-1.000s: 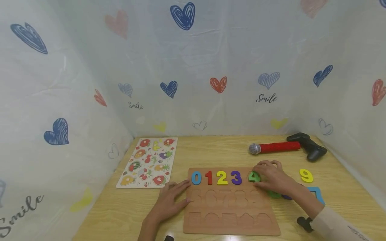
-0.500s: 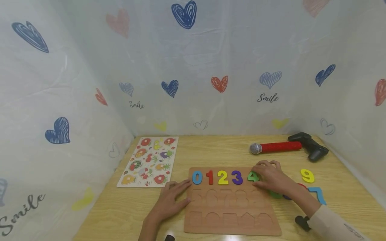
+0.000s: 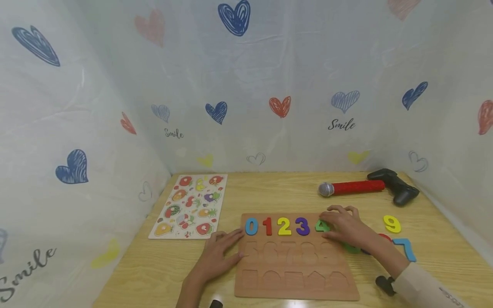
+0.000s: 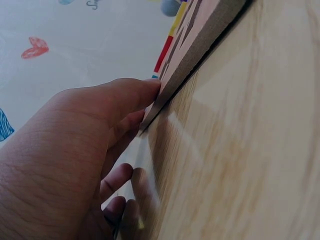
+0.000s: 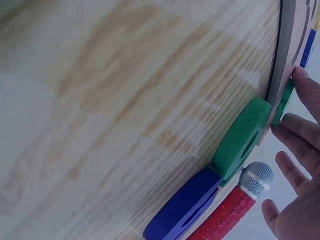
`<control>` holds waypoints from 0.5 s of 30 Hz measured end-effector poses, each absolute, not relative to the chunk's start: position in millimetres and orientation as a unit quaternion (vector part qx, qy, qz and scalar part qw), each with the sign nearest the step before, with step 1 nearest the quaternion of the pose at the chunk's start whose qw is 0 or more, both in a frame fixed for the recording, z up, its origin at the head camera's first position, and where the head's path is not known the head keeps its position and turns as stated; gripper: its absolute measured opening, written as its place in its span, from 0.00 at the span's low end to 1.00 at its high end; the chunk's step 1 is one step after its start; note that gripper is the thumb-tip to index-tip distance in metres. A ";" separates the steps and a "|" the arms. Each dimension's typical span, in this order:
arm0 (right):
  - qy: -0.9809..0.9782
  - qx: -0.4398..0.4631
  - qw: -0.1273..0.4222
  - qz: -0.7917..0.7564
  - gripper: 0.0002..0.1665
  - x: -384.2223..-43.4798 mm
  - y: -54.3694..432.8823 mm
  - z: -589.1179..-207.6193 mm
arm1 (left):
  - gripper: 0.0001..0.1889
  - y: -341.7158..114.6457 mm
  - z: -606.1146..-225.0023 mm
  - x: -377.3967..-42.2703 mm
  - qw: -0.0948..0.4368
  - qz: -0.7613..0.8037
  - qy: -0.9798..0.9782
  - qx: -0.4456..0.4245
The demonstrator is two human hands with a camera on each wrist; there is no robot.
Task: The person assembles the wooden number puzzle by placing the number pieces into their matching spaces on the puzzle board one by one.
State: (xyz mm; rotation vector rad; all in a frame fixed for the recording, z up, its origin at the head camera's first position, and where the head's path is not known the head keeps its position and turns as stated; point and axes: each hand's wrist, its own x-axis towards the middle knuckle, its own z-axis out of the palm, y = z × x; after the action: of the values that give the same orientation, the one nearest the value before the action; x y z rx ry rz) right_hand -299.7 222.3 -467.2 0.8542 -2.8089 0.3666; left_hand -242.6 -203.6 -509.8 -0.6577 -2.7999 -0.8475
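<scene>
A wooden number board (image 3: 296, 285) lies on the table, with the blue 0 (image 3: 251, 226), red 1, yellow 2 and purple 3 (image 3: 302, 226) in its top row. At the right end of that row, my right hand (image 3: 348, 224) pinches the green number 4 (image 3: 321, 226) between thumb and fingers; part of the 4 is hidden. The right wrist view has the green 4 (image 5: 284, 102) almost edge-on at the board's rim. My left hand (image 3: 217, 256) touches the board's left edge with thumb and fingertip, its fingers loosely extended (image 4: 132, 95).
Right of the board lie a yellow 9 (image 3: 392, 223), a blue 7 (image 3: 405, 249), and red, green (image 5: 242, 137) and purple (image 5: 182, 207) pieces partly under my forearm. Behind are a red microphone (image 3: 358, 187) and black game controller (image 3: 394, 187). A fruit puzzle board (image 3: 188, 207) lies left.
The green 4 has shifted slightly left and sits straighter in the top row, my right hand moving with it. The left hand stays at the board's edge.
</scene>
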 end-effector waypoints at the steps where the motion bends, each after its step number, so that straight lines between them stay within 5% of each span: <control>1: -0.946 0.285 0.089 0.127 0.27 -298.8 222.7 -466.8 | 0.28 -203.3 -510.0 -242.5 0.070 -0.282 -0.932 -0.218; 15: -0.946 0.273 0.116 0.130 0.28 -290.3 246.7 -463.7 | 0.30 -202.9 -509.1 -242.8 0.052 -0.286 -0.933 -0.212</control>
State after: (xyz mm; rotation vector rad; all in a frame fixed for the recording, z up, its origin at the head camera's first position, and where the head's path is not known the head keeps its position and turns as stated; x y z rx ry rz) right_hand -290.3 246.7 -463.7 0.7987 -2.7704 0.3796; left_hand -242.8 -202.9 -509.1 -0.6448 -2.8390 -0.8686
